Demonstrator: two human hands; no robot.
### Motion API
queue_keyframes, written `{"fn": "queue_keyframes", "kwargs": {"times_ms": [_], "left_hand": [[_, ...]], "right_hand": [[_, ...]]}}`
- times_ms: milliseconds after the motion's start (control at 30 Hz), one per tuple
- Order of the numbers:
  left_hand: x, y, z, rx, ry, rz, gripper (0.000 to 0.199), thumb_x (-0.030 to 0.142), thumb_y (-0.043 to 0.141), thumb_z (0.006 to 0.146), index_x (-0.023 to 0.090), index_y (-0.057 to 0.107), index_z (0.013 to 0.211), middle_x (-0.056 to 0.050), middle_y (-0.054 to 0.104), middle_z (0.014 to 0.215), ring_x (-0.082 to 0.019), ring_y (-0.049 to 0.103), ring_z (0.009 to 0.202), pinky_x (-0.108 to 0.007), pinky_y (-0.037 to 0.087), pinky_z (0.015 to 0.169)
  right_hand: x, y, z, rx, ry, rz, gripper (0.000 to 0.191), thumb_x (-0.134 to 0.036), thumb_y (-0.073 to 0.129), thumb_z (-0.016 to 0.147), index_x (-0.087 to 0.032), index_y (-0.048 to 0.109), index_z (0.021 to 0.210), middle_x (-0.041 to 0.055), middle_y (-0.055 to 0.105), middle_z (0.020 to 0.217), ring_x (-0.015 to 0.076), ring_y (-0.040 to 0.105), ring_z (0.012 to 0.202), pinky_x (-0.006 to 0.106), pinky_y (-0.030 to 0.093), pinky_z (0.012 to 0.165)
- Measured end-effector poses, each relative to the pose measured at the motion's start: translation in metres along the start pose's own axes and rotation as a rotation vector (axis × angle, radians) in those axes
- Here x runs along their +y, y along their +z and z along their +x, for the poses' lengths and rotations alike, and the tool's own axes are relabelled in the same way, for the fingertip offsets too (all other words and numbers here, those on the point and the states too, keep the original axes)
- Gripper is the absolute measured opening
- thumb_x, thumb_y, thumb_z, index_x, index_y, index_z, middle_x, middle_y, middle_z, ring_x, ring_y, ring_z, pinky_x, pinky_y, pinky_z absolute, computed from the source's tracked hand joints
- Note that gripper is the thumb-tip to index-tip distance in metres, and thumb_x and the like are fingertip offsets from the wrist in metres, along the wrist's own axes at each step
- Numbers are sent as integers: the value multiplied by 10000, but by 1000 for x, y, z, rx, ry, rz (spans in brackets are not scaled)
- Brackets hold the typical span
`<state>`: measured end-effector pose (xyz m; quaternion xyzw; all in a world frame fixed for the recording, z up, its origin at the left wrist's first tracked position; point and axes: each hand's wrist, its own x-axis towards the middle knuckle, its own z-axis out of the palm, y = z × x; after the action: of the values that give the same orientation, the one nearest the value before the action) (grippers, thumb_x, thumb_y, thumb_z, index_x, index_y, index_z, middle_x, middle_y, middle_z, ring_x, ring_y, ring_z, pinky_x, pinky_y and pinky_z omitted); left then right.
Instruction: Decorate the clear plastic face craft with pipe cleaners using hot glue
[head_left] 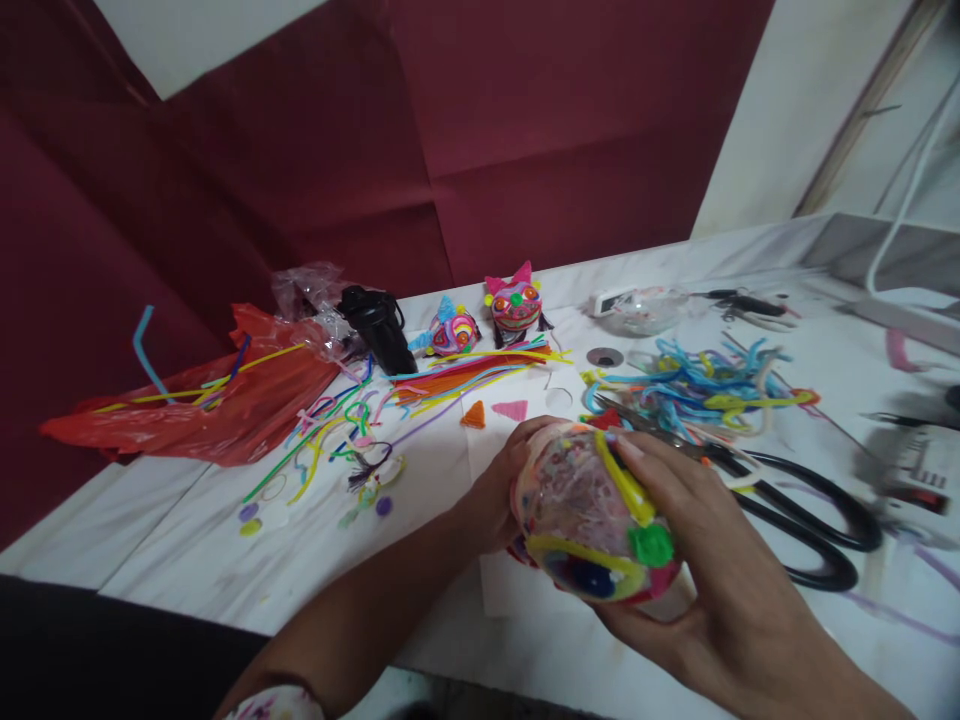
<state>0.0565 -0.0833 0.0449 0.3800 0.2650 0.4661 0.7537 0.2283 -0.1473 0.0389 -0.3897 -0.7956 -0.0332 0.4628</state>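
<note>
A rounded craft animal head (574, 500) is held up over the near side of the table. Its bare part looks whitish and glazed; yellow strips, a blue eye with a yellow rim and a green nose show on the side toward the right. My left hand (495, 495) is closed around its left side, fingers partly hidden behind it. From the right, my right hand (716, 590) grips it, fingers on top by a yellow strip and thumb underneath. Beyond it lie an orange triangle (473, 414) and a pink triangle (510, 410).
Black-handled scissors (814, 505) lie right of my right hand. Behind are tangled pipe cleaners (697, 380), a finished pink cat head (516, 305), a fish-like figure (454, 330) and a black bottle (377, 325). A red plastic bag (217, 410) covers the left side.
</note>
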Motion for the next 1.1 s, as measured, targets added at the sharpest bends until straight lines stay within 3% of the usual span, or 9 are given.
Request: {"fn": "queue_keyframes", "kwargs": {"times_ms": [433, 933, 1100], "left_hand": [[7, 7, -2, 1, 15, 2, 296, 296, 746, 630, 211, 724, 913, -24, 723, 950, -223, 637, 945, -313, 480, 833], [3, -1, -2, -34, 11, 39, 351, 389, 720, 672, 204, 688, 969, -43, 693, 986, -251, 626, 966, -353, 466, 867], [5, 2, 0, -7, 30, 85, 332, 426, 736, 649, 210, 703, 899, -42, 683, 971, -239, 621, 946, -339, 483, 847]], "right_hand": [[1, 3, -3, -7, 26, 8, 888, -300, 708, 731, -146, 267, 1486, 186, 461, 1384, 366, 457, 1264, 536, 452, 993], [-1, 3, 1, -5, 3, 1, 867, -272, 667, 750, -166, 241, 1498, 168, 467, 1401, 369, 463, 1269, 533, 466, 974], [-1, 2, 1, -13, -12, 10, 862, -215, 676, 731, -103, 263, 1480, 208, 468, 1387, 379, 454, 1270, 528, 438, 988]]}}
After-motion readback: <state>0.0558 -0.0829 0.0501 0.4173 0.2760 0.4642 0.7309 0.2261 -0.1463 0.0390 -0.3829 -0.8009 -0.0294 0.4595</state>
